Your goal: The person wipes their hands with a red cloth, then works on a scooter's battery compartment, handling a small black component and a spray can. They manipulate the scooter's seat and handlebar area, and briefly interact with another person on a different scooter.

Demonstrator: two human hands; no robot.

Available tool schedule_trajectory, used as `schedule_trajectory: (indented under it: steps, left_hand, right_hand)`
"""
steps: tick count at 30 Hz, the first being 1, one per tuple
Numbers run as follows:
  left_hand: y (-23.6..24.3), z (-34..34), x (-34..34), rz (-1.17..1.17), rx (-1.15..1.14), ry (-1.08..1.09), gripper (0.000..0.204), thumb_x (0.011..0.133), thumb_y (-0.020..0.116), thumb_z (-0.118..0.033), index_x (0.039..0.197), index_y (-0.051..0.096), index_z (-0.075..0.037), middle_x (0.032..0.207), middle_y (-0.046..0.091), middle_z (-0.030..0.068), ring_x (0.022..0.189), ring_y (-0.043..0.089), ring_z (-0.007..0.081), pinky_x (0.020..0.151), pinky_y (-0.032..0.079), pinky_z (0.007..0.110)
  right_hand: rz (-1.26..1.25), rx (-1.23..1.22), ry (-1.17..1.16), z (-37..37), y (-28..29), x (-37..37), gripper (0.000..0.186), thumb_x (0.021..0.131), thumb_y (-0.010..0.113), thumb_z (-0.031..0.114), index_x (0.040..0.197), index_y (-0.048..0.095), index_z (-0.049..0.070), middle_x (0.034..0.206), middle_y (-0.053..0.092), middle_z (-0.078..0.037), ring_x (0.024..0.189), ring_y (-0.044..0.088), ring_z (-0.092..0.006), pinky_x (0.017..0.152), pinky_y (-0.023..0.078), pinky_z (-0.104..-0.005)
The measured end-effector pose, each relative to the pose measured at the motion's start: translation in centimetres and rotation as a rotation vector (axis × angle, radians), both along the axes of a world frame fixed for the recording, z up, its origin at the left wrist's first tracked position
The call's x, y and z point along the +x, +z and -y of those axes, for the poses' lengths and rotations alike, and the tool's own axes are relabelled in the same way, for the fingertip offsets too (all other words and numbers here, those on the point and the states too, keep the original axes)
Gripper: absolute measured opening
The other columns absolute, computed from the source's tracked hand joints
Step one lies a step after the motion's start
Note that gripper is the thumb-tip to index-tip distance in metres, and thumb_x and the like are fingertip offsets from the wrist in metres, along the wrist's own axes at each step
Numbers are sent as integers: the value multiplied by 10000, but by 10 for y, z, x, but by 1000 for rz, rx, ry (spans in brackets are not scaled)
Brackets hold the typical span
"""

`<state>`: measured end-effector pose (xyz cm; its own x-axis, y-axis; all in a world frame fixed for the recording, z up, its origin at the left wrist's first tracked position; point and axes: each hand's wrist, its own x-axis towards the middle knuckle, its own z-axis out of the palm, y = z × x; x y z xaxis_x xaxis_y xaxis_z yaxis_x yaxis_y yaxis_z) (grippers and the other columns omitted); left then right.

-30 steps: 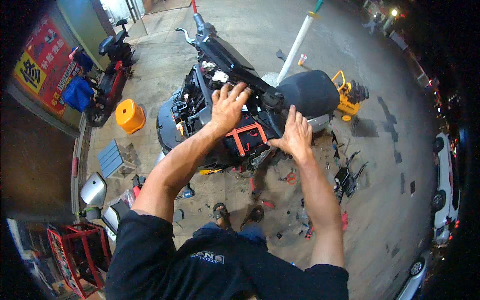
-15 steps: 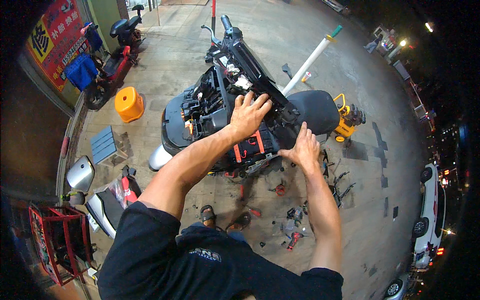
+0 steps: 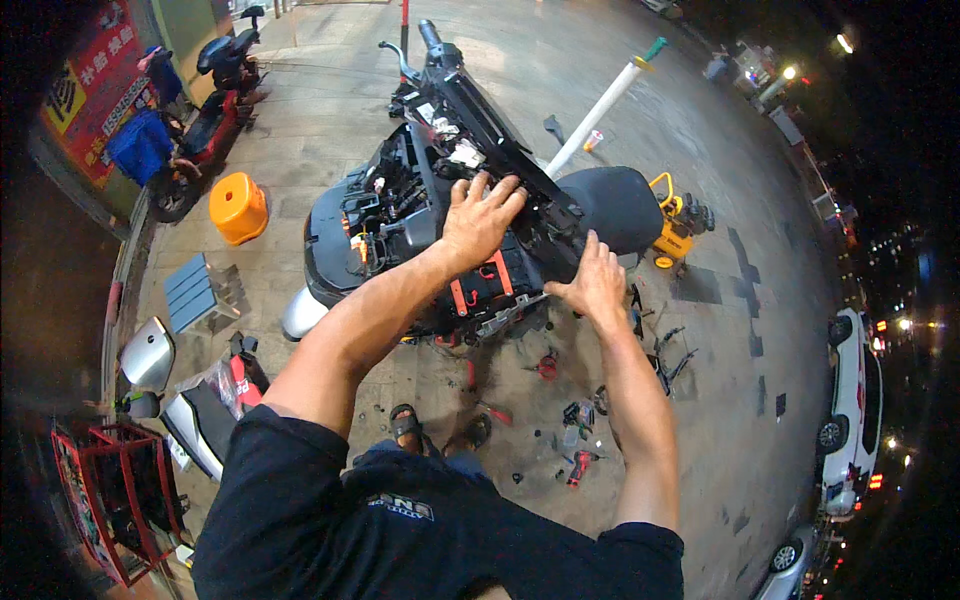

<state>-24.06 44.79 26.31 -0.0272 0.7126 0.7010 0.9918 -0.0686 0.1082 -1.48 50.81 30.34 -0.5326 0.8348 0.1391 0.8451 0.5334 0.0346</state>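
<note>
A partly stripped electric scooter stands in front of me, its handlebar [image 3: 430, 38] at the far end and its dark seat [image 3: 612, 208] to the right. Bundles of wires and connectors [image 3: 362, 240] lie bare in its body. My left hand [image 3: 478, 222] rests with spread fingers on a long black plastic panel [image 3: 500, 130] across the scooter's middle. At the panel's lower right end, my right hand [image 3: 597, 282] is open, thumb and fingers stretched apart against the black plastic. Below my hands sits a black battery with red straps [image 3: 482, 285]. What lies under my fingertips is hidden.
A red cordless drill [image 3: 580, 468] and scattered small parts lie on the ground near my feet. To the left are an orange stool [image 3: 238, 208], a grey step stool [image 3: 200, 292] and removed body panels [image 3: 195, 425]. A yellow compressor [image 3: 678, 235] stands beyond the seat.
The whole view has shifted slightly, so the scooter appears a little further left. Both hands stay at about the same places on the black panel, fingers still spread.
</note>
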Motion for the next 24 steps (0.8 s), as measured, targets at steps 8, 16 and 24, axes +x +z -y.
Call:
schedule_trajectory:
  steps: [8, 16, 24]
  left_hand:
    - [2, 0, -1, -13, 57, 9, 394, 835, 555, -99, 1221, 599, -167, 1334, 539, 31, 1177, 508, 332, 922, 372, 474]
    - [0, 0, 2, -9, -7, 28, 478, 813, 566, -89, 1283, 571, -178, 1380, 523, 36, 1216, 487, 318, 959, 352, 480]
    - [0, -1, 2, -17, -23, 73, 476, 820, 560, -77, 1283, 585, -184, 1393, 512, 24, 1204, 476, 367, 985, 332, 479]
  right_hand:
    - [-40, -12, 56, -15, 3, 2, 786, 650, 871, 383, 1243, 509, 17, 1091, 612, -172, 1072, 591, -360, 904, 491, -452]
    - [27, -47, -6, 6, 3, -1, 1242, 538, 918, 477, 1468, 285, -49, 1261, 542, -181, 1173, 539, -348, 978, 465, -451]
    - [-60, -22, 158, -28, 7, 7, 609, 657, 867, 375, 1040, 539, 34, 1014, 635, -185, 984, 633, -362, 843, 525, -447]
